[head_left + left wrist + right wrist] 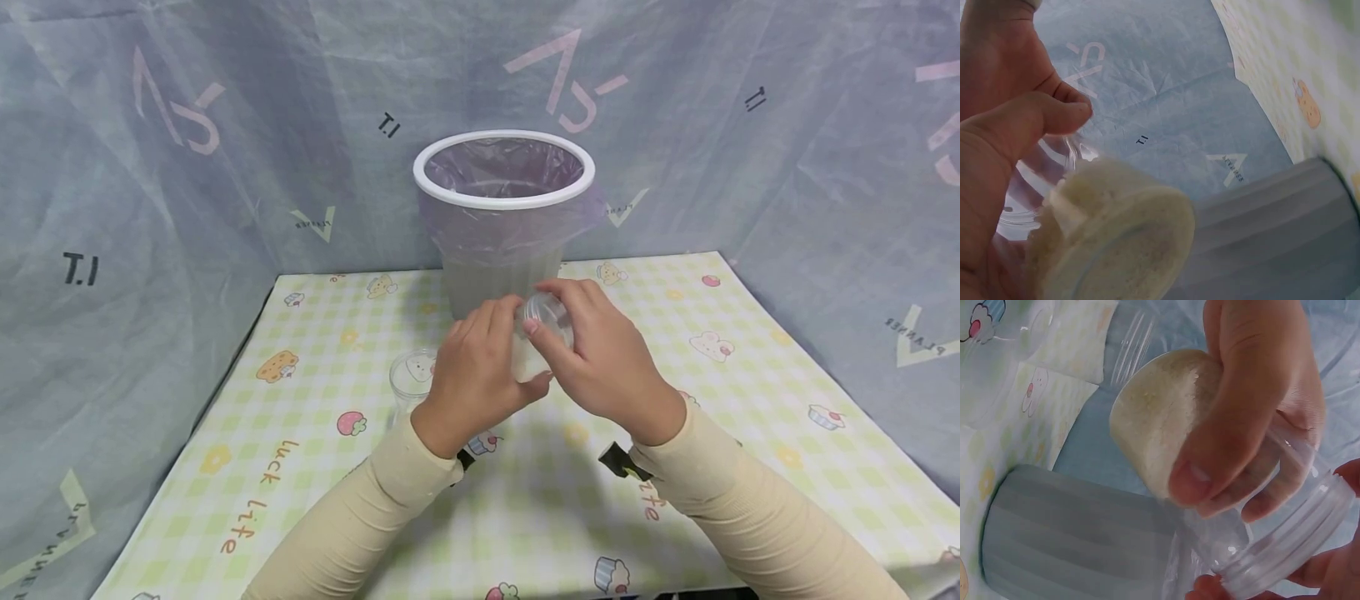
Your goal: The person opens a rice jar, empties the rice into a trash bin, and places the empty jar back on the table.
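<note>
Both hands hold a clear plastic jar (528, 358), tilted in front of the bin, with pale crumbly contents (1157, 412) packed at its base end. The left hand (476, 354) curls round the jar's body. At the ridged, threaded end (1291, 540), the right hand (600, 358) grips with thumb and fingers. Whether a lid sits on that end I cannot tell. In the left wrist view the jar's round base (1135, 250) faces the camera. A second clear jar (411, 379) stands on the table beside the left hand, partly hidden by it.
Behind the hands stands a grey bin (487, 287) with a translucent purple liner bag (510, 229) and a white rim ring (504, 202). A checked, patterned cloth (300, 417) covers the table. Grey-blue printed fabric (337, 100) hangs at the back and sides.
</note>
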### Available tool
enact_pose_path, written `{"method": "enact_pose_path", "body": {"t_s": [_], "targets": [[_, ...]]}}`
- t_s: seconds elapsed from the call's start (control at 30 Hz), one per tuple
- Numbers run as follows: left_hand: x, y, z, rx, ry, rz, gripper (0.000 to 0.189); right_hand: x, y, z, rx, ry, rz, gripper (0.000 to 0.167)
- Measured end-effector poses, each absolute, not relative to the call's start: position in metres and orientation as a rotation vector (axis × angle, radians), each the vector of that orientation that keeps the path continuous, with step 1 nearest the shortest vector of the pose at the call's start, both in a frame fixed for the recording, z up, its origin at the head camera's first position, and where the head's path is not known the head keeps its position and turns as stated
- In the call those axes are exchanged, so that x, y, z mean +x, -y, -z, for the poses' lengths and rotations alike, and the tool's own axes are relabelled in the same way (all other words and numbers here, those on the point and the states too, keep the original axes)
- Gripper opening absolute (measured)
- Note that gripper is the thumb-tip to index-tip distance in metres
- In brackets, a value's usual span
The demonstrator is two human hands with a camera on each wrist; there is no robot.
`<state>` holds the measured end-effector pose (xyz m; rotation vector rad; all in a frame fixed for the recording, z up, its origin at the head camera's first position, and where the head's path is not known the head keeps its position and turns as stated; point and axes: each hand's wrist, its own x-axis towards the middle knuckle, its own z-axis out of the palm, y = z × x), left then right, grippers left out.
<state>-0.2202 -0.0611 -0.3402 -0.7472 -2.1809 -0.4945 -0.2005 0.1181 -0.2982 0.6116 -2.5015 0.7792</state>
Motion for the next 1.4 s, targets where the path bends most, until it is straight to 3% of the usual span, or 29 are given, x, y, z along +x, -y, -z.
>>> {"method": "enact_pose_path", "body": {"t_s": [0.5,1.4], "targets": [[-0.218,0.06,0.34,-0.681,2.091,0.347,0.082,-0.199,-0.113,0.295,0.469,2.714,-0.716,0.072],[-0.215,0.063,0.334,-0.773,2.126,0.396,0.086,-0.205,-0.118,0.31,0.662,2.304,-0.625,0.049]]}}
